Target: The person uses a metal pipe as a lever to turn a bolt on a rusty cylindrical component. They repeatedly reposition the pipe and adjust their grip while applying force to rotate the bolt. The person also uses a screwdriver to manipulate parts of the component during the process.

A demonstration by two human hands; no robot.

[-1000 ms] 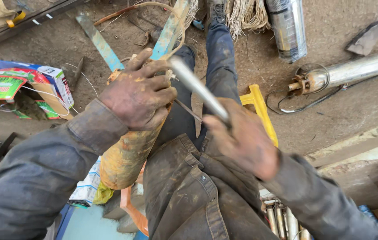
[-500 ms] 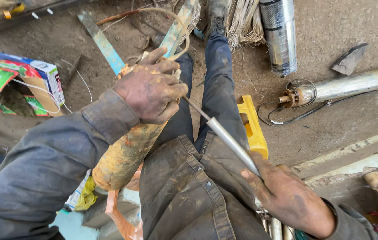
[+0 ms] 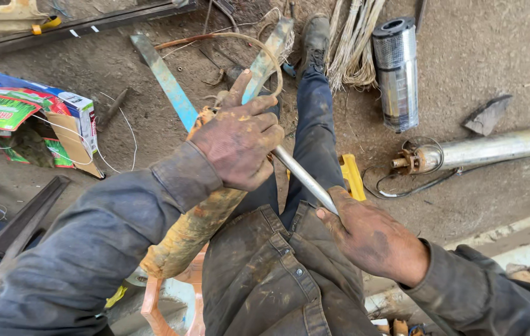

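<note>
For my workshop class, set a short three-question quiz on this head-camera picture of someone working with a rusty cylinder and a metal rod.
1. True or false: the left hand rests on the upper end of the rusty yellow cylinder.
2. What does the right hand grip? A) the blue flat bar B) the thin metal rod C) the perforated steel tube
3. Which colourful thing lies on the ground at the far left?

Key
1. True.
2. B.
3. A torn cardboard box.
</note>
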